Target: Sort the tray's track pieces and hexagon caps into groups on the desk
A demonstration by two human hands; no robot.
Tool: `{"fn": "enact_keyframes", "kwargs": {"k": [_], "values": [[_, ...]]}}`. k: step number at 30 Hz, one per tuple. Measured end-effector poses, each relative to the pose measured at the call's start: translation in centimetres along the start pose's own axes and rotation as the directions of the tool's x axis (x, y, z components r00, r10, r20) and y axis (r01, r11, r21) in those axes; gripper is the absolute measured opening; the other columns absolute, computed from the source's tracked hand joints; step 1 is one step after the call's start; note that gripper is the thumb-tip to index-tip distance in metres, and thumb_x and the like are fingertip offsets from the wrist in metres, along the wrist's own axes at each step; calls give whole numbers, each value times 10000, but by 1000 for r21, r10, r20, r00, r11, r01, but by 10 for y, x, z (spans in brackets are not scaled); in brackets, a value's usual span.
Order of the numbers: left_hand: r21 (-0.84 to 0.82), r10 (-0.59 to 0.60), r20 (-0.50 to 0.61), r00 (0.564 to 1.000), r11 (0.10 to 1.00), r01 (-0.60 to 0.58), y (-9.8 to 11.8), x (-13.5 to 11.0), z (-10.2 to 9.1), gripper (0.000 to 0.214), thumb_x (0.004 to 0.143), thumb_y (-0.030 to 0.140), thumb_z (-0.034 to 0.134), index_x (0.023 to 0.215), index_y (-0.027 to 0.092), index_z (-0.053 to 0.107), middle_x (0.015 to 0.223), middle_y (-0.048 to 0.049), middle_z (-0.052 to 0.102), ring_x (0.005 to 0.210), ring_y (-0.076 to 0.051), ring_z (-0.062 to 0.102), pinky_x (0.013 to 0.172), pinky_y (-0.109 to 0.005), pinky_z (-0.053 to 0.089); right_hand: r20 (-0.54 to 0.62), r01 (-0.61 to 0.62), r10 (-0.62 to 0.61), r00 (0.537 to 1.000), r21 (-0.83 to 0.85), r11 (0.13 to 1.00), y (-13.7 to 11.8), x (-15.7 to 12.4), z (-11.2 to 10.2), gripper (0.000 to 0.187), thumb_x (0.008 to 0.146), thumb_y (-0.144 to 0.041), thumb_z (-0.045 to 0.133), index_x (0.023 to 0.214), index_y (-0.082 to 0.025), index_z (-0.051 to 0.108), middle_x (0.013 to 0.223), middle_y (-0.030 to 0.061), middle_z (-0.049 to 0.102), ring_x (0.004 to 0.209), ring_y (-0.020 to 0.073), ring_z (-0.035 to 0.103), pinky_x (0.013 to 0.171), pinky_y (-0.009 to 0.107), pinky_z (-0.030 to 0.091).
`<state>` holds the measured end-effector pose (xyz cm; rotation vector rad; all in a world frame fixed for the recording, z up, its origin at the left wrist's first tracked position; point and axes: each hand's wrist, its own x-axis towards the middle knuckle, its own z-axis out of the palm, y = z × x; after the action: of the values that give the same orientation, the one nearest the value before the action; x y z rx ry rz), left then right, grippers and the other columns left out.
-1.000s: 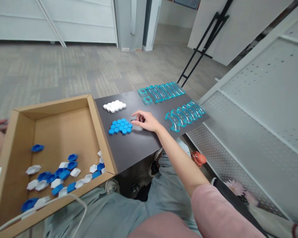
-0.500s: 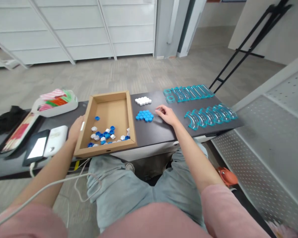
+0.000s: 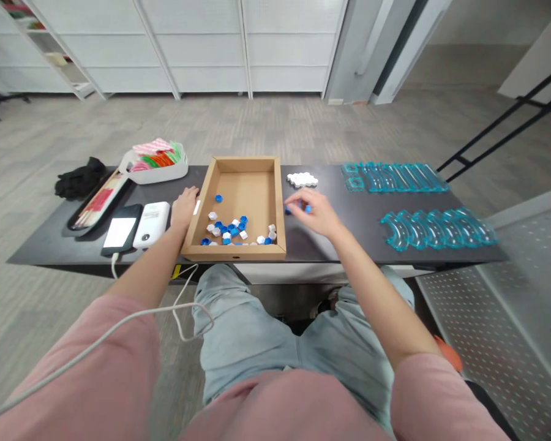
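My right hand [image 3: 314, 211] is over a cluster of blue hexagonal pieces [image 3: 307, 209] on the dark table, its fingers curved and apart. It covers most of the cluster; bits of blue show between and beside the fingers, and I cannot tell whether any piece is gripped. My left hand [image 3: 184, 207] lies along the outer left wall of a shallow cardboard box [image 3: 237, 250], fingers stretched forward. Loose blue and white hexagonal pieces [image 3: 228, 230] are scattered mostly near the box's front. Behind my right hand sits a joined cluster of white hexagonal pieces [image 3: 302, 179].
Clear teal-edged curved track pieces stand in a back row [image 3: 401, 177] and a front row [image 3: 436, 229] on the right. To the left are a white power bank [image 3: 151, 225], a phone [image 3: 122, 228], a long tray [image 3: 96, 202], a white bin [image 3: 158, 174] and black cloth [image 3: 80, 179].
My right hand has moved from beside the blue cluster to over it, covering most of it. The view has shifted left, and my left hand stays by the box.
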<state>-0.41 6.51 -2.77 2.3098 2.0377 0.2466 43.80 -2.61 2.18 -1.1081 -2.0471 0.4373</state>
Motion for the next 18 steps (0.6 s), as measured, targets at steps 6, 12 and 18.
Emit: {"fn": "enact_keyframes", "kwargs": {"k": [6,12,18], "values": [[-46,-87,-4,996,995,86,1,2,2,587,1149,282,408,1685,119,584,1827,-202,486,1720,-342,430,1366,-528,429,640,270,-24,768,-289,919,-84,71,67,325,1026,-178,730,1325,-256,830,1369,86,816,1197,267,764,883,345,486],[-101,-131,-69,989,987,123,7,1,4,560,1142,291,424,1645,178,642,1791,-175,543,1676,-337,482,1340,-529,455,663,280,8,749,-326,903,-84,83,84,305,1045,-190,756,1337,-269,789,1414,56,818,1244,255,752,823,327,452],[-103,-124,-49,991,988,118,9,-1,0,569,1113,276,445,1645,178,621,1789,-180,540,1638,-339,510,1339,-542,453,670,293,34,741,-370,881,-95,82,82,264,1086,-128,641,1268,-249,789,1331,61,855,1158,250,767,765,347,390]]}}
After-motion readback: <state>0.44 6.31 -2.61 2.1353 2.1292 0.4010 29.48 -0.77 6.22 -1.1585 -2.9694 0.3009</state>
